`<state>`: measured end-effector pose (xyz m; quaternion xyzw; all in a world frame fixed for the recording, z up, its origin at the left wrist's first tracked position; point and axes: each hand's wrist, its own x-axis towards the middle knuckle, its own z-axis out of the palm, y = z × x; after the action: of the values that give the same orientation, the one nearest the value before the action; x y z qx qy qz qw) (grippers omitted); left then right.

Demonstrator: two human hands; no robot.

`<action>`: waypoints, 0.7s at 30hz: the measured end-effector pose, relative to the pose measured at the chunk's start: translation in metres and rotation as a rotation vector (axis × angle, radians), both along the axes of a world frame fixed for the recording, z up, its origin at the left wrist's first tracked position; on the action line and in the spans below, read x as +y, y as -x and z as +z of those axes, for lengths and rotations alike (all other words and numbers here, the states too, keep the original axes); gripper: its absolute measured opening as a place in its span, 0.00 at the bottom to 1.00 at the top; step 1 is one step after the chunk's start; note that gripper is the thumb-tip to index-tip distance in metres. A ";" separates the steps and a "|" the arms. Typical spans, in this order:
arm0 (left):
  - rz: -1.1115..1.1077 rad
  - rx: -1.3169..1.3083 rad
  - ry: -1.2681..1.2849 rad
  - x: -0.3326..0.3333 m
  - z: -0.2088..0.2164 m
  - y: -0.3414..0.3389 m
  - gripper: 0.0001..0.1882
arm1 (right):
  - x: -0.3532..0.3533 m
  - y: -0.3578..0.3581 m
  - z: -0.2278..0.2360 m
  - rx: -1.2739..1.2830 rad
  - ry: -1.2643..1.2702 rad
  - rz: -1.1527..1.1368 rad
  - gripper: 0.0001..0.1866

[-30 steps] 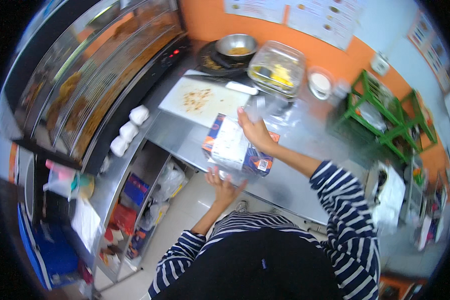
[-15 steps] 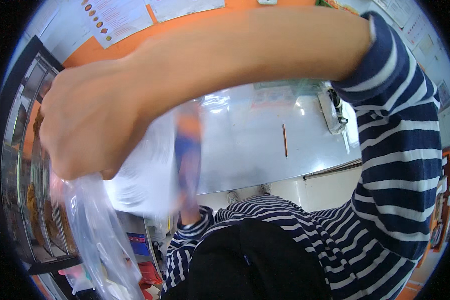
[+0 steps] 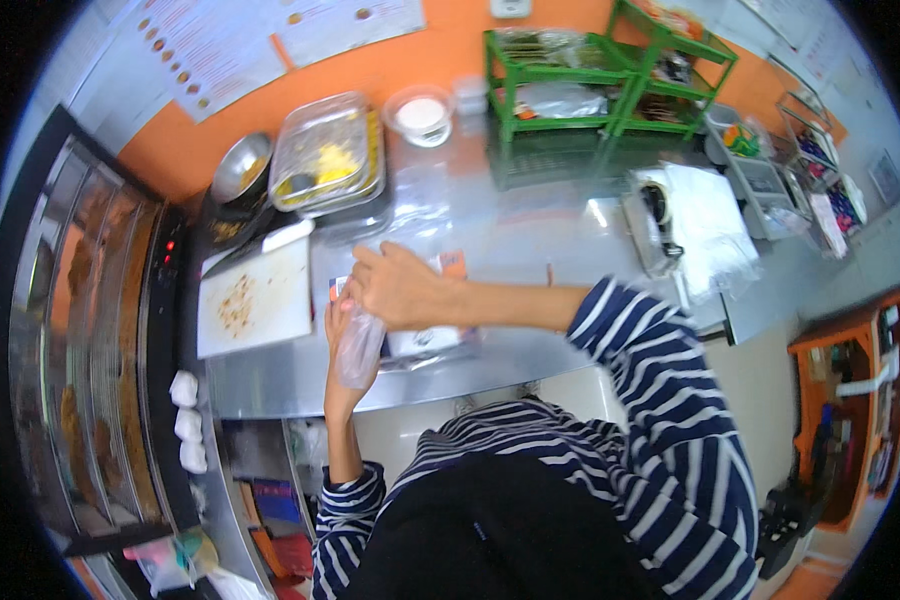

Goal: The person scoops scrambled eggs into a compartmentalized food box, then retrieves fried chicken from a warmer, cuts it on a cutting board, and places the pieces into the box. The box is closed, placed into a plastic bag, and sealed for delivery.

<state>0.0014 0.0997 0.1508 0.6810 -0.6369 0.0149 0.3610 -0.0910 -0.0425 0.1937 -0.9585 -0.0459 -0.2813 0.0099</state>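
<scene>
Over the middle of the steel table, my left hand (image 3: 338, 378) and my right hand (image 3: 402, 290) are together at a small clear plastic bag (image 3: 361, 347). The left hand holds it from beneath, with the plastic across its palm side. My right hand's fingers are bent and closed at the bag's upper end; their tips are partly hidden. Beneath the hands lies a flat white, orange and blue packet (image 3: 425, 342), partly covered by the right hand and forearm. A white cutting board (image 3: 270, 310) with brown crumbs lies to the left, bearing a knife (image 3: 260, 243).
A glass display case (image 3: 80, 350) with browned food stands at far left. Behind are a metal bowl (image 3: 240, 165), trays with yellow food (image 3: 330, 165) and a kitchen scale (image 3: 422, 125). A green rack (image 3: 560, 100) stands at the back. White plastic bags (image 3: 710, 235) lie to the right.
My right hand has come from the upper left, where it held up a long clear plastic bag, to the table's middle beside my left hand. The arm no longer covers the back of the table.
</scene>
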 end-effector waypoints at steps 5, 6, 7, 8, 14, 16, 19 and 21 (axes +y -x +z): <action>0.003 0.499 -0.140 -0.032 -0.046 0.003 0.10 | -0.006 0.012 -0.047 0.033 -0.276 -0.272 0.17; 0.094 0.672 -0.234 -0.034 -0.053 0.005 0.09 | -0.005 0.011 -0.053 0.051 -0.367 -0.333 0.21; 0.239 0.862 -0.397 -0.036 -0.058 0.008 0.08 | -0.004 0.012 -0.058 0.125 -0.490 -0.394 0.24; 0.231 0.762 -0.306 -0.039 -0.062 0.011 0.06 | -0.004 0.017 -0.065 0.080 -0.578 -0.365 0.27; 0.226 0.660 0.189 -0.052 -0.074 0.033 0.05 | -0.037 0.148 -0.124 -0.384 -0.729 -0.682 0.15; 0.250 0.614 0.150 -0.049 -0.076 0.034 0.07 | -0.071 0.233 -0.144 -0.764 -0.634 -0.945 0.06; 0.218 0.567 0.124 -0.045 -0.080 0.032 0.07 | -0.121 0.343 -0.161 -0.611 -0.504 -1.631 0.04; 0.235 0.608 0.078 -0.043 -0.081 0.030 0.07 | -0.151 0.384 -0.166 -0.344 -0.551 -1.612 0.06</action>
<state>-0.0281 0.0562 0.0697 0.7088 -0.4162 -0.1233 0.5560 -0.4748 -0.1935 0.0275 -0.6064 0.7159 -0.3446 0.0323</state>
